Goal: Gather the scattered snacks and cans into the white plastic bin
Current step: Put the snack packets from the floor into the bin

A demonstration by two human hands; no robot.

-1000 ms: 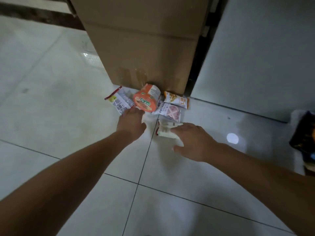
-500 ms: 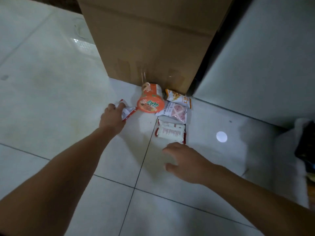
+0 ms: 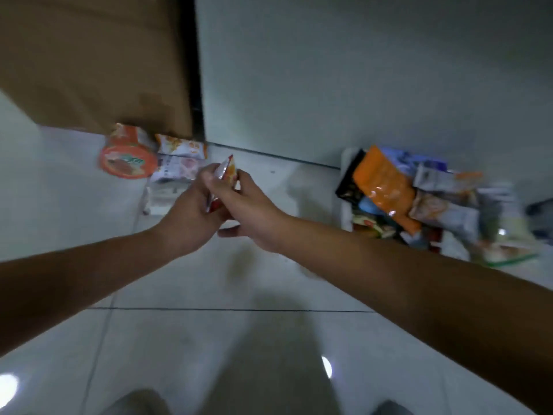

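Observation:
My left hand [image 3: 191, 217] and my right hand [image 3: 248, 211] meet above the floor, both gripping a small red-edged snack packet [image 3: 224, 178] held upright between them. Behind them on the floor lie an orange noodle cup [image 3: 128, 155] on its side, a yellow-printed packet [image 3: 181, 146], a pink-printed packet [image 3: 176, 169] and a white packet [image 3: 161, 196], partly hidden by my left hand. The white plastic bin [image 3: 345, 205] stands at the right, piled with several snacks, among them an orange bag [image 3: 386, 187].
A large cardboard box [image 3: 98, 61] stands behind the snacks at the upper left. A grey cabinet wall [image 3: 359, 70] runs behind the bin. White tiled floor [image 3: 224, 339] spreads below my arms.
My left hand lifted the red-edged packet off the floor and carried it right. My right hand rose to meet it and took hold. The view swung right, bringing the bin into sight.

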